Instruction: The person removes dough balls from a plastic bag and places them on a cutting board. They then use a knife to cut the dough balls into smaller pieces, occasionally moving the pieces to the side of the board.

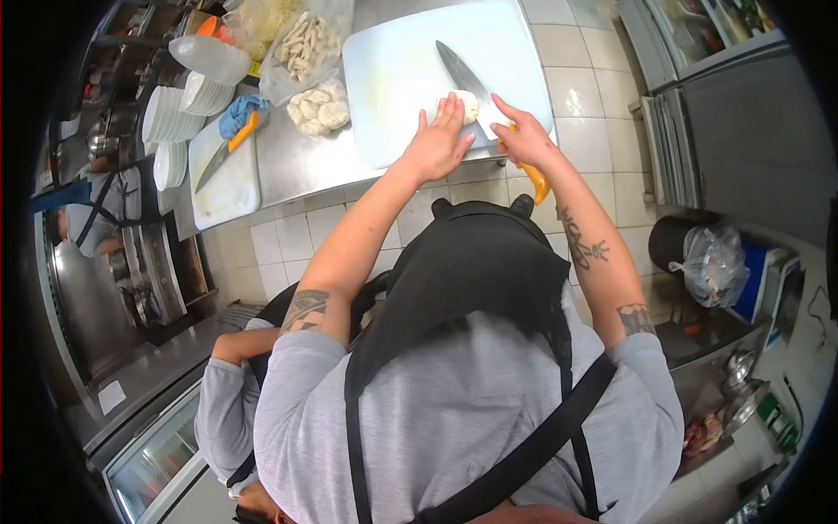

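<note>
A large knife [467,79] with a yellow handle lies over the white cutting board [393,65], its tip pointing away from me. My right hand [522,138] holds it where blade and handle meet, index finger stretched along the blade. Just left of the blade is a pale, roundish piece of food [470,106]. My left hand [439,140] rests on that piece with its fingers extended and the thumb apart. Left of the board sit a plastic bag of pale lumps [319,108] and an open bag of pale strips [301,45].
A second board [236,188] bears another yellow-handled knife [212,166] and a blue cloth [240,116]. Stacked white plates [170,113] stand beyond it. One person [229,402] is close at my left; another [113,205] is farther left. A bagged bin [711,262] stands at right.
</note>
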{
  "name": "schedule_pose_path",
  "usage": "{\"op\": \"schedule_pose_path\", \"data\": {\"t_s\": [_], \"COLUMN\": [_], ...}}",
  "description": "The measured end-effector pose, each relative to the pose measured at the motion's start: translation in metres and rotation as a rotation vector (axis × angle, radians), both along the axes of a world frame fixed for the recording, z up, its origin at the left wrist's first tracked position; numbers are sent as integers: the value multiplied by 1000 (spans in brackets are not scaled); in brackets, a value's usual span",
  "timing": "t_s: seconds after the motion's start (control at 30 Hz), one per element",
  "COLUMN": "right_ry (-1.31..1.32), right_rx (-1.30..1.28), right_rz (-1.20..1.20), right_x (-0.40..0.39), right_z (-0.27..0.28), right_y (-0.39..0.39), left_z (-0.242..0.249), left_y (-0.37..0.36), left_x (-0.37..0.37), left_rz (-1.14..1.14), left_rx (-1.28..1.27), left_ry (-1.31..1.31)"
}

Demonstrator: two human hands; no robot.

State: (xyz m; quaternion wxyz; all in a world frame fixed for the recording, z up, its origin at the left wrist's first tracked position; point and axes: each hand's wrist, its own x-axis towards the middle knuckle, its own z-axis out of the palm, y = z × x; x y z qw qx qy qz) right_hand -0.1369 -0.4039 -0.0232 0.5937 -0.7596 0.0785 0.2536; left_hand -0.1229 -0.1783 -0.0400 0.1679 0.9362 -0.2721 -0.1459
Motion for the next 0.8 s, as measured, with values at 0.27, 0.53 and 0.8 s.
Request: {"op": "schedule_pose_path", "data": {"t_s": [0.27, 0.53, 0.8], "right_ry": [-55, -52, -111], "right_rx": [-95, -36, -34], "right_rz": [-12, 0, 14], "right_x": [10, -24, -51], "right_z": [-1, -9, -19], "right_y": [21, 13, 5], "left_z": [-8, -3, -2], "left_y": [-1, -3, 4], "left_x": [-9, -12, -12], "left_rz": [20, 4, -52], "left_rx": [42, 101, 135], "left_ry": [-45, -73, -123]}}
